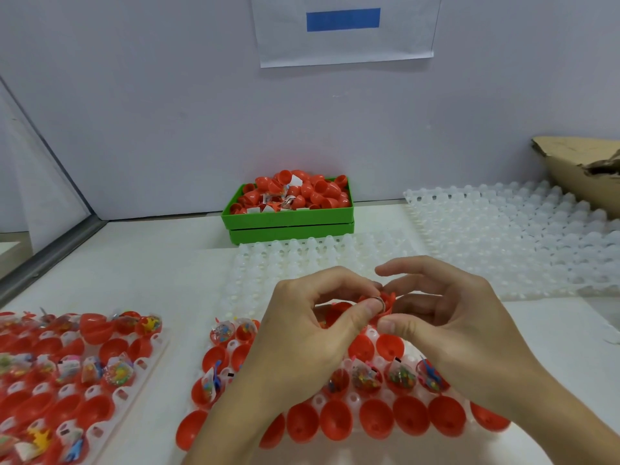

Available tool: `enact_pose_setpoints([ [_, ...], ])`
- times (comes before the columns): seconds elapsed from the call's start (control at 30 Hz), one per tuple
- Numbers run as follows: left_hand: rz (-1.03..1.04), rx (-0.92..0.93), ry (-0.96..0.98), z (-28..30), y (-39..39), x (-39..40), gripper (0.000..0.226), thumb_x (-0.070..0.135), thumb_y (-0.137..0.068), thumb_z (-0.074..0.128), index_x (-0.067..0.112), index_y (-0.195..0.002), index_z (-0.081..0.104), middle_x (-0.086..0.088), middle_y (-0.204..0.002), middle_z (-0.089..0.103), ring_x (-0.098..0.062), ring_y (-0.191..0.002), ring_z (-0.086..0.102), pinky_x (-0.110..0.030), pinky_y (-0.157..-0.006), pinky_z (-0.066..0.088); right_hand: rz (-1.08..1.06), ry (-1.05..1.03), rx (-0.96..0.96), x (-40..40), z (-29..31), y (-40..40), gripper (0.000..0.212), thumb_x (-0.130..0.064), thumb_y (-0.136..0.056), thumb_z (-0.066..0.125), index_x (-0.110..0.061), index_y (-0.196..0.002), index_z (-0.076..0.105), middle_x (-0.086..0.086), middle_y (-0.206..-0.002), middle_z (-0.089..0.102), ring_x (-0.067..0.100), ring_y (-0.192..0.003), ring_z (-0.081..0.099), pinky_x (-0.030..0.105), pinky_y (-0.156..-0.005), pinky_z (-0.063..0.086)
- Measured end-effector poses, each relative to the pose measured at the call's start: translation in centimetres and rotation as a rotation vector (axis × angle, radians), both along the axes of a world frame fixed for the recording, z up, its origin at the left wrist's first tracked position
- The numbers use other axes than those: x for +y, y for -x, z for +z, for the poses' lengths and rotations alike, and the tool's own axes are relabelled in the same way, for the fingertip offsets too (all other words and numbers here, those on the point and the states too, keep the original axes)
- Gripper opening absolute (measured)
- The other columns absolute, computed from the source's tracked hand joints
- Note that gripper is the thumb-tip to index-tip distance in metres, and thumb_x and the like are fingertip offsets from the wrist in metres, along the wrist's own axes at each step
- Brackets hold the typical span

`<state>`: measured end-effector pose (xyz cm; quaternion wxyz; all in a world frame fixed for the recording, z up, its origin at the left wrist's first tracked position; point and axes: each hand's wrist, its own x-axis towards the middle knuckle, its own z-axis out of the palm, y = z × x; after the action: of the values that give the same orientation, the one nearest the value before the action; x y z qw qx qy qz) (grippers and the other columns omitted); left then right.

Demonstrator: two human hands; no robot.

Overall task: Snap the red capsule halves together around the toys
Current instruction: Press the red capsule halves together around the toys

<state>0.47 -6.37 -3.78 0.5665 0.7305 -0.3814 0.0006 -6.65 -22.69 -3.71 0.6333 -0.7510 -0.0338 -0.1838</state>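
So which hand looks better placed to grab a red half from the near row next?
Probably the right hand. Its wrist lies directly above the near row of empty halves; the left hand pinches the ring toy and would have to release it.

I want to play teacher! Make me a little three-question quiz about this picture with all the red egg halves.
1. True or false: the green box by the wall holds red capsule halves.
2. What are the left hand and right hand pinching together?
A. a small red toy with a metal ring
B. a blue pen
C. a spoon
3. Fill in: the empty white trays lie to the ____ of the green box.

Key: 1 true; 2 A; 3 right.
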Motion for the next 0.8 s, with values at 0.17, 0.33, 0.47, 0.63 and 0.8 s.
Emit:
enact_pose_setpoints([
  [0.17,0.003,0.001,-0.008,0.09,0.18,-0.05,0.010,0.029,-0.086,0.070,0.025,-0.093,0.074,0.009,-0.091,0.074,-0.013,-0.093,0.072,-0.034,-0.078,0.060,0.002,-0.057,-0.042,0.11,0.09,0.12,0.034,-0.009,-0.068,0.082,-0.029,-0.086,0.062,0.006,-0.081,0.075,0.022,-0.072,0.076,0.021,-0.063,0.057],
  [0.33,0.070,0.000,0.013,0.04,0.40,-0.39,0.011,0.032,-0.084,0.071,0.023,-0.087,0.075,0.012,-0.086,0.074,-0.009,-0.087,0.072,-0.030,-0.074,0.060,-0.014,0.015,-0.061,0.17,-0.17,0.05,0.034,0.000,-0.074,0.080,-0.028,-0.083,0.064,0.004,-0.081,0.075,0.021,-0.073,0.075,0.022,-0.066,0.058],
  [0.47,0.081,-0.007,0.014,0.09,0.28,-0.37,0.006,0.017,-0.090,0.068,0.018,-0.090,0.074,0.010,-0.084,0.074,-0.009,-0.084,0.072,-0.021,-0.072,0.058,-0.030,0.033,-0.082,0.31,-0.17,0.06,0.035,0.002,-0.076,0.079,-0.029,-0.089,0.070,0.002,-0.083,0.076,0.018,-0.075,0.075,0.027,-0.069,0.060],
  [0.63,0.077,0.058,0.043,0.10,0.20,-0.35,0.010,0.008,-0.091,0.068,0.018,-0.091,0.072,0.008,-0.085,0.074,-0.009,-0.084,0.072,-0.015,-0.071,0.054,-0.046,0.036,-0.088,0.30,-0.56,-0.15,0.040,0.001,-0.077,0.077,-0.033,-0.096,0.076,-0.001,-0.089,0.077,0.017,-0.079,0.076,0.027,-0.075,0.060],
  [0.8,0.039,0.153,0.075,0.04,0.16,-0.48,0.011,0.016,-0.089,0.071,0.021,-0.099,0.068,0.005,-0.091,0.075,-0.012,-0.093,0.072,-0.019,-0.074,0.056,-0.043,0.046,-0.096,0.28,-0.76,-0.26,0.047,0.005,-0.080,0.074,-0.035,-0.104,0.073,0.001,-0.091,0.076,0.018,-0.080,0.075,0.029,-0.073,0.060],
])
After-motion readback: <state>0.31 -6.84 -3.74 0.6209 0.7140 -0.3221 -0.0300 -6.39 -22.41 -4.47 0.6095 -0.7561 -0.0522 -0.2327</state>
